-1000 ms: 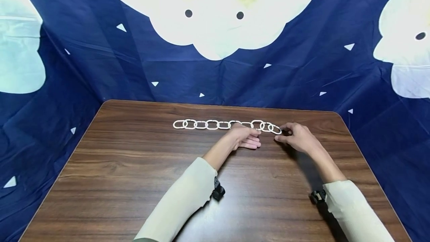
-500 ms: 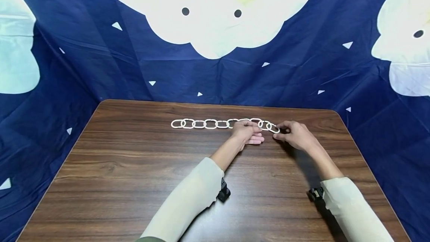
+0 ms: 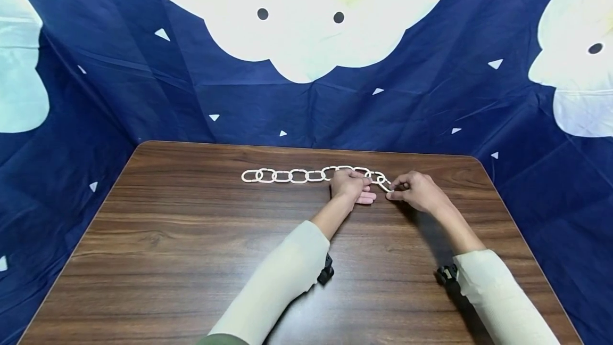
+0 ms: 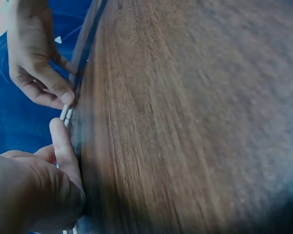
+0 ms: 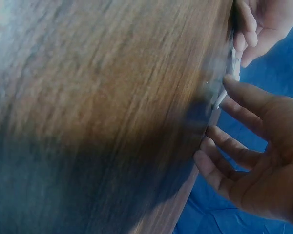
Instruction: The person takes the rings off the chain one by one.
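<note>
The chain (image 3: 307, 175) lies left to right on the surface (image 3: 191, 238), toward the rear. The backdrop (image 3: 311, 116) stands behind the surface and along both sides. The left-hand grip (image 3: 351, 185) lies over the right half of the chain; its contact points cannot be confirmed from these views. The right-hand grip (image 3: 416, 191) is positioned at the chain's right end, where the end link (image 3: 383, 188) angles toward the front.

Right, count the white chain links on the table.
10 white links: five left of the left hand, three beyond or partly covered by it, two leading to the right hand. The hands may hide more.
</note>
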The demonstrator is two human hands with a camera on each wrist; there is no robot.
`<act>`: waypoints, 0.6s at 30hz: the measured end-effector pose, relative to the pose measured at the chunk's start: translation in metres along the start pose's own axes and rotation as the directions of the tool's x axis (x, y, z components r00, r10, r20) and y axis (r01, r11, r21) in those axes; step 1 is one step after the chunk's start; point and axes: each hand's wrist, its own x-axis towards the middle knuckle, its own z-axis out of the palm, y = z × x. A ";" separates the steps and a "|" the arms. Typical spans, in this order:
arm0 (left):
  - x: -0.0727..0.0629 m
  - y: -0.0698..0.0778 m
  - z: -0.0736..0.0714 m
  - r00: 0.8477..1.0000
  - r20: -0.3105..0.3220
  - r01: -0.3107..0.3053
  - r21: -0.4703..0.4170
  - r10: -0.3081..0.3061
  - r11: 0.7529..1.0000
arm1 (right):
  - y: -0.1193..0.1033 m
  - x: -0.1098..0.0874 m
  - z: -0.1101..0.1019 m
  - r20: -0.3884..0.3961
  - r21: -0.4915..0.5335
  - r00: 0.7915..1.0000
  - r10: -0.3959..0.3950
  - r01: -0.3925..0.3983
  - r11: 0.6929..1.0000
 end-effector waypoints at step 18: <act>-0.006 0.003 0.004 0.999 -0.030 0.029 0.036 -0.028 0.999 | 0.001 0.001 -0.002 0.048 -0.048 0.999 -0.007 0.010 0.999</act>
